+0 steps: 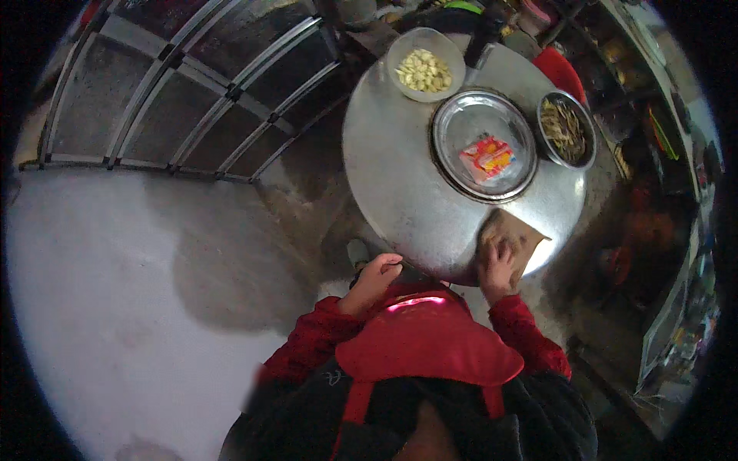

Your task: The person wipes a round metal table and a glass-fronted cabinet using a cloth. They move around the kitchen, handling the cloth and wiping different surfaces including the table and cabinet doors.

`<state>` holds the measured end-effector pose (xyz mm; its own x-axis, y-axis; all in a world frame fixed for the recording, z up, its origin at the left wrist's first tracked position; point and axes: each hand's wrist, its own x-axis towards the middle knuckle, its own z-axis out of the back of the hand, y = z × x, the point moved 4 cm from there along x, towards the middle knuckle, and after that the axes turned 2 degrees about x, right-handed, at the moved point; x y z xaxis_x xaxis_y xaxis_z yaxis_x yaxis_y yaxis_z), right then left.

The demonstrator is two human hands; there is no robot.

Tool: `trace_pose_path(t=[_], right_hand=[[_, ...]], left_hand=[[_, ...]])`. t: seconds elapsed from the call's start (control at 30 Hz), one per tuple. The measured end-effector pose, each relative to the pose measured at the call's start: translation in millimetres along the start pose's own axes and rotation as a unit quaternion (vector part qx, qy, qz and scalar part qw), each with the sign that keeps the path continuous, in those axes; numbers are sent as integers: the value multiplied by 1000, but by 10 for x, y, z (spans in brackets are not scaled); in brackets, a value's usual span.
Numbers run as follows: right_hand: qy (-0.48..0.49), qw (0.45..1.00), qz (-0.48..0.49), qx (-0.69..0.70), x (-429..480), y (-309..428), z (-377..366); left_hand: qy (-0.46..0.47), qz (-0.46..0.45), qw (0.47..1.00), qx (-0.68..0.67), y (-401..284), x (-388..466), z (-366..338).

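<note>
My right hand [498, 267] rests on a flat brown cloth or piece of cardboard [526, 233] at the near right edge of a round metal table [392, 173]. Its fingers are spread on the brown surface; whether they grip it is unclear. Off the table's near left edge, my left hand [381, 273] hangs with curled fingers, nothing plainly in it. A round metal tray [452, 170] on the table carries a red and yellow packet [488, 159]. Beyond it stands a translucent plastic bowl [402, 92] of pale peeled pieces, perhaps garlic cloves.
At the table's right, a metal bowl [587, 157] holds thin brownish strips. Behind it is a red object [558, 69], possibly a stool. A metal-framed glass partition [230, 92] stands at the upper left, and shelving with assorted goods [663, 138] at the right.
</note>
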<state>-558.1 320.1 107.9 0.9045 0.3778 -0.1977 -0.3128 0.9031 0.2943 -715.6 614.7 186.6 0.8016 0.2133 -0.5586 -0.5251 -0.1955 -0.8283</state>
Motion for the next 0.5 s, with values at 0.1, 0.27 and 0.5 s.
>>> trace_pose_path(t=[0.1, 0.27, 0.5], right_hand=[[82, 994, 78, 4, -212, 1038, -105], [97, 972, 207, 59, 484, 2582, -354], [26, 977, 205, -62, 2026, 3643, -445]], left_hand=[[-39, -8, 999, -14, -42, -158, 690], [-101, 19, 992, -76, -79, -329, 1802], [-180, 21, 978, -104, -28, -421, 2499]])
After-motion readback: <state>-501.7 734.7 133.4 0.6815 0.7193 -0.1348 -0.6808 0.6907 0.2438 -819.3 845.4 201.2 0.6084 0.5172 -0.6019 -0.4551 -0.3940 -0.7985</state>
